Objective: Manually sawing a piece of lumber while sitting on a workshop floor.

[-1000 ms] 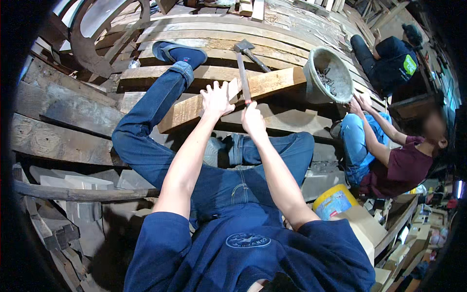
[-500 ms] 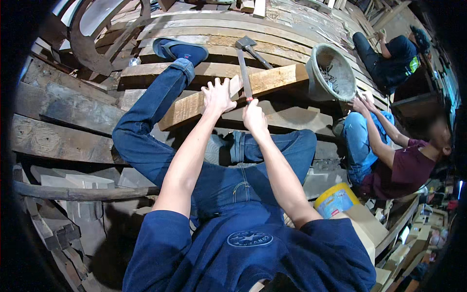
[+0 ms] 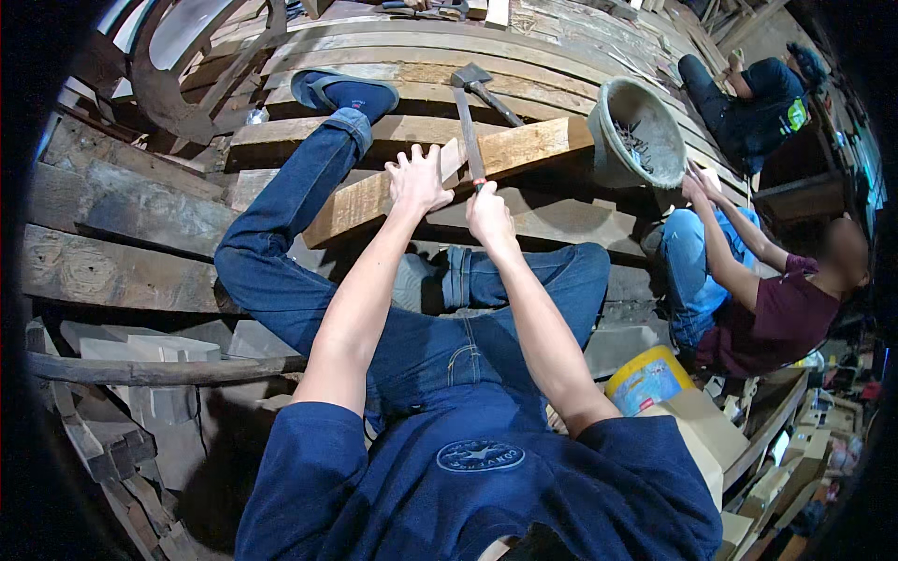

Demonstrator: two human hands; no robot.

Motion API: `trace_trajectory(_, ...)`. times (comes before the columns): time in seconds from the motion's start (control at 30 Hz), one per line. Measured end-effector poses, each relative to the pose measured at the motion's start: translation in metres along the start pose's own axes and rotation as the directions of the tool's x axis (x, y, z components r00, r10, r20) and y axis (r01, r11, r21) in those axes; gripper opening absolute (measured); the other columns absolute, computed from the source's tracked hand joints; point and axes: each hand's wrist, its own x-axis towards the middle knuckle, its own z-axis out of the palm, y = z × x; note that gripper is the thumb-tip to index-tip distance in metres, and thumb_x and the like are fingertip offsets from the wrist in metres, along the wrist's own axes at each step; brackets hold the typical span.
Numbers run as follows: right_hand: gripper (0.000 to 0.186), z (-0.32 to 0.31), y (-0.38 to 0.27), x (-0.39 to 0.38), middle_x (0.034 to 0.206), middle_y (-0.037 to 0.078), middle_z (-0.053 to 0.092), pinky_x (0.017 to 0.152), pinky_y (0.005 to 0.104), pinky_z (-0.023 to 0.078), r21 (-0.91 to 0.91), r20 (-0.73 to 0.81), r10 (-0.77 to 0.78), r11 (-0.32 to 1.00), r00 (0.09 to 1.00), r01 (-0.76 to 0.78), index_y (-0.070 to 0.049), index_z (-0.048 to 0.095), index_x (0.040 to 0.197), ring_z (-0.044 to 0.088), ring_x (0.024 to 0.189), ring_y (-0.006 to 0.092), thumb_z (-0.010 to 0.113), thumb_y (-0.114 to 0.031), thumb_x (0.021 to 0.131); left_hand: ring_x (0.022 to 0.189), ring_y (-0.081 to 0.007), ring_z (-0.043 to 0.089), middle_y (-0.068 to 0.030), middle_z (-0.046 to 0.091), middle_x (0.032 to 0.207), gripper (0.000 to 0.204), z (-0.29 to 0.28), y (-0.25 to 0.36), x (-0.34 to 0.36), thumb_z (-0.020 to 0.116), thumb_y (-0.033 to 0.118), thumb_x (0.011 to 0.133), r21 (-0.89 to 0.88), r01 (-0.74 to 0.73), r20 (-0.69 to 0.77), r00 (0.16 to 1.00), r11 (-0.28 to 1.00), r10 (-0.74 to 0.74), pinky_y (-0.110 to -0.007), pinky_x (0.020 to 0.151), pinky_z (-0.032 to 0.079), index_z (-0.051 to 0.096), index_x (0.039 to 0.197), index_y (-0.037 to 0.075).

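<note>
My left hand point(image 3: 420, 181) presses on a small pale wood piece point(image 3: 453, 158), its fingers spread over it and the thumb on the near side. The piece rests on a squared timber point(image 3: 524, 154) that lies slantwise before me. In a closed grip, my right hand point(image 3: 490, 217) has a long flat metal file point(image 3: 470, 136) by its handle, where some red shows. The file points away from me, its blade beside the end of the wood piece. Whether blade and wood touch, I cannot tell. Just beyond lies a hammer point(image 3: 485, 92) with a dark head.
A pale bucket point(image 3: 642, 133) holding nails stands right of the timber. At the right sits a person in a maroon shirt point(image 3: 781, 323); another person point(image 3: 767, 107) is farther back. A yellow-rimmed tub point(image 3: 650, 379) is by my right elbow. Planks point(image 3: 112, 266) lie at left.
The file has slid slightly away from me; my left hand stays on the wood piece. The maroon-shirted person's hands have shifted slightly. A tool and part of a hand now show at the far edge.
</note>
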Motion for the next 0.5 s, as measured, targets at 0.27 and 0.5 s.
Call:
trace_trajectory(0.27,0.027,-0.001,0.010,-0.108,0.070,0.025,0.065,0.062,0.0538,0.055,-0.019,0.145,0.069,0.998,0.987,-0.067,-0.003,0.041,0.111,0.067,0.068,0.0439,0.048,-0.024,0.095,0.119,-0.0405,0.049,-0.0183,0.050,0.130,0.089,-0.004,-0.019,-0.003,0.083,0.038,0.060,-0.018,0.040,0.038,0.999,0.999,-0.039,-0.062,0.096,0.039,0.045,0.136,0.013)
trace_trajectory(0.5,0.032,-0.004,0.006,0.029,0.083,0.029,0.067,0.066,0.0504,0.055,0.053,0.060,0.035,0.998,0.998,-0.038,0.001,0.052,0.107,0.067,0.073,0.0444,0.053,-0.026,0.092,0.125,-0.0416,0.045,-0.0205,0.047,0.135,0.092,-0.009,0.002,0.004,0.082,0.041,0.060,-0.028,0.029,0.112,0.993,0.999,-0.026,-0.063,0.101,0.035,0.043,0.138,0.011)
